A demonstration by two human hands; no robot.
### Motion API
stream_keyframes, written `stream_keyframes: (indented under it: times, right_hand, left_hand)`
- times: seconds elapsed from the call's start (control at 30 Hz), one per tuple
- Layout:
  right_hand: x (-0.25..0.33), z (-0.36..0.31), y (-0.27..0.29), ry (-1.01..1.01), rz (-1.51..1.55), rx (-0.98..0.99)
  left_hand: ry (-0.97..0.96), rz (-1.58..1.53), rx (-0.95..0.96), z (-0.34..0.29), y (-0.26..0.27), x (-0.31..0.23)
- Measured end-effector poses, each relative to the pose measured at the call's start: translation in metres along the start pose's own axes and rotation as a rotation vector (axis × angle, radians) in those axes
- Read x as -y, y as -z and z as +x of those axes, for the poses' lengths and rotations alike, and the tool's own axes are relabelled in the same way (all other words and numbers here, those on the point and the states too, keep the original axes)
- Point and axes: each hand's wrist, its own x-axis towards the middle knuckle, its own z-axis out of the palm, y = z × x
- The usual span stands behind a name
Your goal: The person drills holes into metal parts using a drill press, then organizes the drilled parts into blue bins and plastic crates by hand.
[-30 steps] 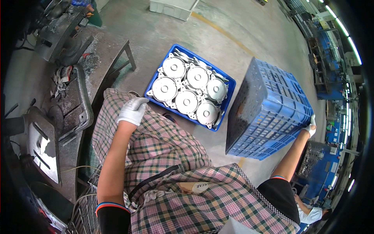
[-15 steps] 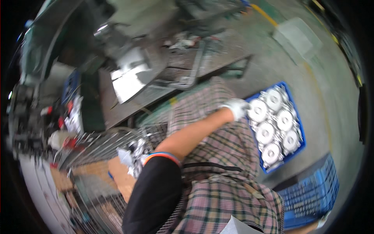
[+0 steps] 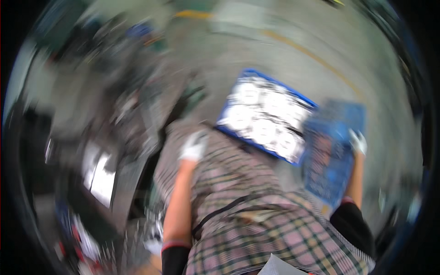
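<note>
My left hand (image 3: 194, 145), in a white glove, is over the checked apron (image 3: 224, 178) on my lap. It is blurred, but its fingers look apart and nothing shows in them. At the right, my gloved right hand (image 3: 359, 141) grips the outer edge of a blue plastic crate (image 3: 337, 158) with latticed walls. Beside that crate, on the floor, lies a blue tray (image 3: 262, 147) filled with several round, silvery metal parts (image 3: 263, 130). Glare washes out their detail.
To the left a dark workbench (image 3: 133, 160) carries a bright, shiny sheet (image 3: 101, 176) and blurred clutter. A pale translucent bin (image 3: 240, 16) stands at the far side, near a yellow line (image 3: 316, 59) on the grey-green floor.
My view has swung to the right. My left hand has drawn away from the tray, back over my lap. The blue crate, with my right hand at it, now stands right beside the tray.
</note>
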Motion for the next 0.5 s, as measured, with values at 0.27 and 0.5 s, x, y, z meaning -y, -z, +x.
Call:
stream_keyframes:
  times: [0.27, 0.5]
  right_hand:
    - [-0.094, -0.011, 0.084, -0.018, -0.037, -0.084]
    - [-0.095, -0.06, 0.178, -0.116, -0.09, 0.337]
  left_hand:
    - [-0.179, 0.236, 0.077, 0.013, -0.022, 0.03]
    - [-0.09, 0.292, 0.188, 0.023, -0.026, 0.009]
